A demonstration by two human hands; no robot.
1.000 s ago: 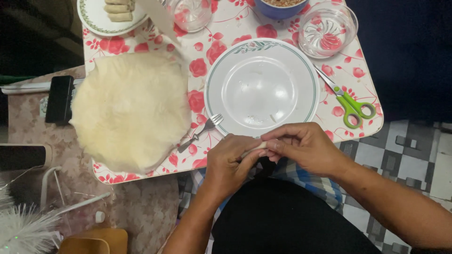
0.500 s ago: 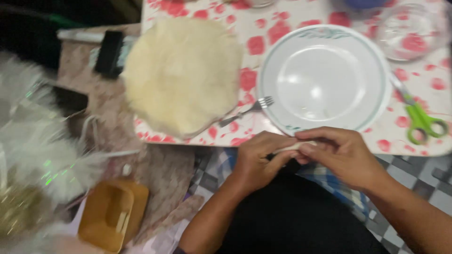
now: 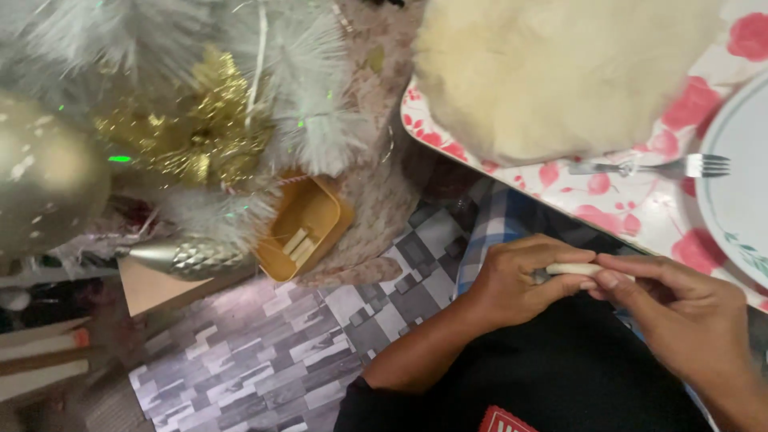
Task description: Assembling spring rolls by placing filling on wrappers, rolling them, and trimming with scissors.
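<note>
Cream-coloured, a thin roll lies pinched between the fingertips of both hands, just below the floral cloth's edge. The left hand closes around its near end; the right hand grips the other end with thumb and forefinger. A fork rests on the cloth beside the plate, below the pale round sheet. Compared with half a second ago, the view has swung left: white tinsel and a yellow tray now fill the frame's left.

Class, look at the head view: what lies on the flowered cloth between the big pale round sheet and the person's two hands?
In the head view, a metal fork lies on the flowered cloth, between the pale round sheet above and the left hand and right hand below, which pinch a thin pale stick.
</note>
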